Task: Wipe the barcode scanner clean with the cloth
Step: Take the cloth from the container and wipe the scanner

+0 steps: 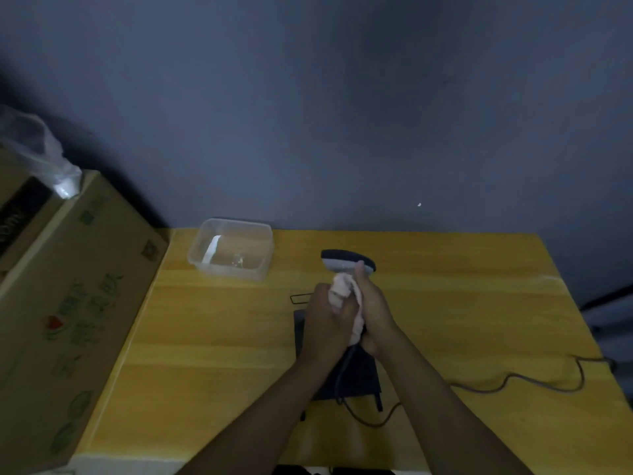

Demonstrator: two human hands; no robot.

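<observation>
The barcode scanner (346, 261) has a dark and grey head that sticks up above both hands, over the middle of the yellow table (212, 330). A pale pink cloth (342, 289) is wrapped around its neck and handle. My left hand (325, 323) is closed around the cloth from the left. My right hand (373, 310) grips the cloth-covered handle from the right, thumb reaching up to the head. The scanner's handle is hidden by the cloth and hands. Its cable (513, 380) trails right across the table.
A dark stand or base (359, 375) lies under my wrists. A clear plastic tub (231, 248) sits at the back left of the table. A large cardboard box (68, 303) stands left of the table, with a plastic bag (44, 159) on top. A grey wall is behind.
</observation>
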